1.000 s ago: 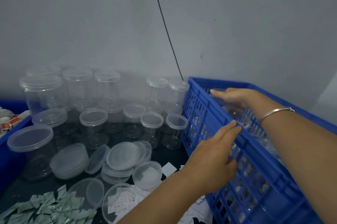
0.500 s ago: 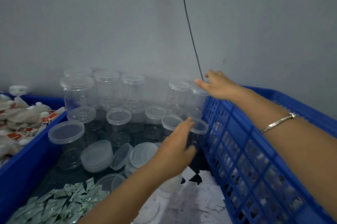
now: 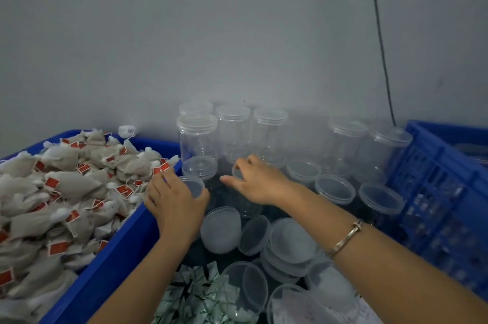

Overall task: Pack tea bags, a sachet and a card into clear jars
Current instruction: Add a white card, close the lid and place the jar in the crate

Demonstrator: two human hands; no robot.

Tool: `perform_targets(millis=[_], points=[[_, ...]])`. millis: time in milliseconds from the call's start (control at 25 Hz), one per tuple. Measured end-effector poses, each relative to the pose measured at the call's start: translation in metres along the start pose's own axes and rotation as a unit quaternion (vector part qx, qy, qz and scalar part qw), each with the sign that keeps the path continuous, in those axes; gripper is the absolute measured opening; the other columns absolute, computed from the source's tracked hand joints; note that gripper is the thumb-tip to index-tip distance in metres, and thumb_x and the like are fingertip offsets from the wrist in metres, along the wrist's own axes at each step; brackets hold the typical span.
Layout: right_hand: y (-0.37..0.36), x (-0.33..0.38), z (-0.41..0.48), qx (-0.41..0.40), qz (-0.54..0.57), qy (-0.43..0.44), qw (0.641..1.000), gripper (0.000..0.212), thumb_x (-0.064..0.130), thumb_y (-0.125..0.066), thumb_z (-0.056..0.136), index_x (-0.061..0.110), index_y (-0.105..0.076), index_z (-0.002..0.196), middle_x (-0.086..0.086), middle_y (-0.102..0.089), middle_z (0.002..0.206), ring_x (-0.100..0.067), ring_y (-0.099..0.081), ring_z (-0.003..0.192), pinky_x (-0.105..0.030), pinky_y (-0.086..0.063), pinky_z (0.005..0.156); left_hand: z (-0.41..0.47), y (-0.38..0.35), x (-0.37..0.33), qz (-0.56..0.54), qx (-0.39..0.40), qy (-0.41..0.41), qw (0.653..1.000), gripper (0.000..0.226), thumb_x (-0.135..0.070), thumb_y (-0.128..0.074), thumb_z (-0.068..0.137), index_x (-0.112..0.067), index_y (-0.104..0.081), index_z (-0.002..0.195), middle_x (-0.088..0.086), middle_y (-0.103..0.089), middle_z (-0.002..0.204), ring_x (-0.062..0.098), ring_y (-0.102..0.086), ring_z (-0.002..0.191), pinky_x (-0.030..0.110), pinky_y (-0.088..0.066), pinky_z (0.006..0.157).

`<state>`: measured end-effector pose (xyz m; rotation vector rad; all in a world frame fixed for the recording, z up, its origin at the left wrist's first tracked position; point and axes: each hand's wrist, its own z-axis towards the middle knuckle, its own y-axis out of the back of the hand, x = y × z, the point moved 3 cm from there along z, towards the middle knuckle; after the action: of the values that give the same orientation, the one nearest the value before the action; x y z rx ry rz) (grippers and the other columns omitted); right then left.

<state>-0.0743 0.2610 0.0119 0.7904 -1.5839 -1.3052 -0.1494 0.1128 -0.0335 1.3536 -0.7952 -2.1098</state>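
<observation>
Both my hands on clear jars, centre of frame.

My left hand curls over the lid of a low jar right against the blue bin's rim. Just to its right, my right hand pinches the top of a middle jar, thumb stretched left. The hands are near each other but do not touch. Taller lidded jars stand behind, by the wall. Loose lids lie on the dark desk below my wrists. Green-white sachets are heaped at bottom centre. Tea bags fill the bin at left, and a blue crate stands at right.
</observation>
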Motion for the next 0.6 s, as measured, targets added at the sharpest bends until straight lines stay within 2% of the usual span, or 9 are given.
perform_targets(millis=[40,120,240,440,520,600], points=[[-0.007,0.006,0.002,0.008,-0.005,0.013,1.0,0.063,0.063,-0.039,0.099,0.012,-0.046,0.134,-0.012,-0.042,0.144,-0.033,-0.046,0.13,-0.049,-0.043,0.104,0.005,-0.008,0.011,0.045,0.031,0.018,0.998,0.087,-0.052,-0.067,0.079,-0.001,-0.029,0.139,0.021,-0.032,0.144,0.037,-0.026,0.136,0.052,-0.023,0.111],[-0.014,0.012,0.003,0.018,0.001,0.028,0.999,0.065,0.064,-0.039,0.099,0.014,-0.043,0.14,-0.01,-0.039,0.148,-0.031,-0.045,0.132,-0.049,-0.043,0.105,0.013,-0.019,0.025,0.096,0.043,0.013,0.994,0.105,-0.068,-0.064,0.072,-0.001,-0.024,0.143,0.02,-0.029,0.148,0.036,-0.022,0.138,0.051,-0.019,0.112],[-0.015,0.014,0.006,0.009,0.026,0.031,0.999,0.065,0.064,-0.038,0.098,0.016,-0.042,0.142,-0.009,-0.039,0.148,-0.03,-0.047,0.13,-0.047,-0.044,0.103,0.026,-0.025,0.02,0.042,0.004,-0.005,0.999,0.116,-0.081,-0.052,0.065,-0.003,-0.021,0.145,0.02,-0.025,0.151,0.035,-0.019,0.141,0.053,-0.014,0.112],[-0.014,0.013,0.012,0.008,0.06,0.035,0.998,0.067,0.066,-0.036,0.098,0.016,-0.044,0.142,-0.008,-0.041,0.147,-0.027,-0.048,0.129,-0.046,-0.045,0.103,0.071,-0.028,-0.011,-0.088,-0.009,0.02,0.996,0.12,-0.074,-0.065,0.066,-0.004,-0.016,0.149,0.017,-0.024,0.155,0.033,-0.018,0.144,0.051,-0.012,0.115],[-0.013,0.01,0.01,0.008,0.056,0.029,0.998,0.066,0.067,-0.037,0.097,0.017,-0.044,0.14,-0.007,-0.043,0.145,-0.027,-0.049,0.129,-0.046,-0.045,0.102,0.082,-0.03,-0.017,-0.104,-0.003,0.017,0.994,0.11,-0.07,-0.07,0.066,-0.005,-0.026,0.144,0.014,-0.035,0.148,0.032,-0.03,0.139,0.051,-0.018,0.114],[-0.008,0.005,0.007,-0.003,0.059,0.017,0.998,0.064,0.066,-0.038,0.097,0.017,-0.046,0.137,-0.006,-0.044,0.141,-0.027,-0.049,0.127,-0.045,-0.045,0.101,0.085,-0.027,-0.021,-0.124,-0.016,-0.003,0.992,0.089,-0.06,-0.074,0.069,-0.006,-0.04,0.131,0.01,-0.051,0.13,0.029,-0.046,0.123,0.052,-0.029,0.109]])
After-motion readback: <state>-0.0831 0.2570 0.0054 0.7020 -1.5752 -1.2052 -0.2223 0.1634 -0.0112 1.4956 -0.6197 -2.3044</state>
